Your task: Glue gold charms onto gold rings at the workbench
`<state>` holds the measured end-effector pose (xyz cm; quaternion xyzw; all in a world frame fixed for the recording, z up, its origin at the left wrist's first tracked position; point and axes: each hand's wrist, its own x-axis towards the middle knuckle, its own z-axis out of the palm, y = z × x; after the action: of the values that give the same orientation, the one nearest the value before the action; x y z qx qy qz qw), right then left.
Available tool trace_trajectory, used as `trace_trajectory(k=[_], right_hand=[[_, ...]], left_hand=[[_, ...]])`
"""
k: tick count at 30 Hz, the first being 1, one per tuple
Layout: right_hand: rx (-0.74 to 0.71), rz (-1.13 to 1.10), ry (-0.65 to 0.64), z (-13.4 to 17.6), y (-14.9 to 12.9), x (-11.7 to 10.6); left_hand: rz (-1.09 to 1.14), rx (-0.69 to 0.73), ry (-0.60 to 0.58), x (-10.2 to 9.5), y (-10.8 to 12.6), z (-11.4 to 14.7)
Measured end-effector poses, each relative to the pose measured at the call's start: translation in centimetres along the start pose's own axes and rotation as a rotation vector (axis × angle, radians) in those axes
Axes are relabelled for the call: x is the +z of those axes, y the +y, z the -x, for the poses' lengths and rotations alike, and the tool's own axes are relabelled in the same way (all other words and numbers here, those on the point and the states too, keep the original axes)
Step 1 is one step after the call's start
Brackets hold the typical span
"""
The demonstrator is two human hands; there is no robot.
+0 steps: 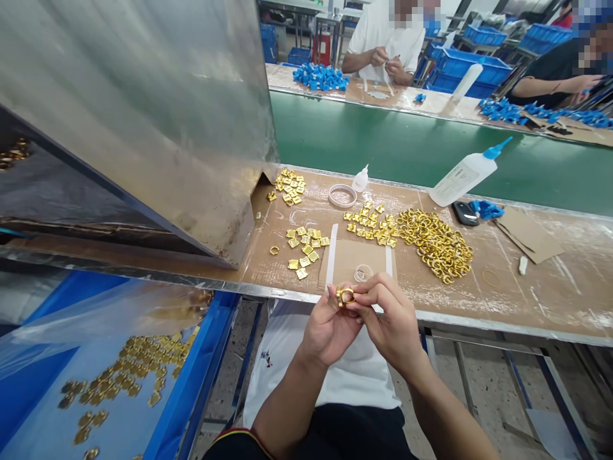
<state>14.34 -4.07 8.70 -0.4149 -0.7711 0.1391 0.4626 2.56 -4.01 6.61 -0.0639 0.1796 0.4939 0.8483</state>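
Close to the table's front edge, my left hand [330, 331] pinches a gold ring [345, 296] between thumb and fingers. My right hand [391, 319] is closed on the same ring from the other side. The finer detail of the ring is too small to make out. Just beyond lies a cardboard piece [359, 254] with white tape strips and a clear loop [363, 273]. Flat gold square pieces [306, 245] are scattered to the left, with a single ring [274, 250] beside them. More small gold pieces [368, 220] adjoin a big heap of gold rings [435, 246] on the right.
A metal housing [191, 96] stands at left, above a blue bin [191, 396] of gold parts. A tape roll [341, 196], small bottle [361, 179] and large bottle [464, 179] line the green conveyor belt [383, 140]. Across it, a person in white [383, 38] handles something small.
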Motion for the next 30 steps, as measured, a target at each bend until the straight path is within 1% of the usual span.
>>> trace_trajectory(k=[6,10,15,19,24,30], right_hand=[[-0.022,-0.029,0.008,0.1,0.5,0.1],[-0.009,-0.056,0.005,0.3,0.4,-0.2],[0.049,-0.198,-0.048,-0.2,-0.4,-0.6],[0.131,-0.297,-0.076,-1.0,-1.0,-1.2],[0.118,-0.299,-0.136,-1.7,-1.5,-2.0],[0.059,-0.234,-0.143,-1.7,-2.0,-2.3]], left_hand=[[0.001,0.028,-0.038,0.0,-0.4,0.1],[-0.042,0.047,-0.048,0.0,-0.3,0.3],[-0.12,0.077,-0.162,-0.2,0.4,0.9],[-0.218,0.092,-0.151,-0.2,0.6,1.3],[-0.201,0.032,-0.174,0.0,0.4,1.5],[-0.156,-0.011,-0.186,0.0,0.2,1.5]])
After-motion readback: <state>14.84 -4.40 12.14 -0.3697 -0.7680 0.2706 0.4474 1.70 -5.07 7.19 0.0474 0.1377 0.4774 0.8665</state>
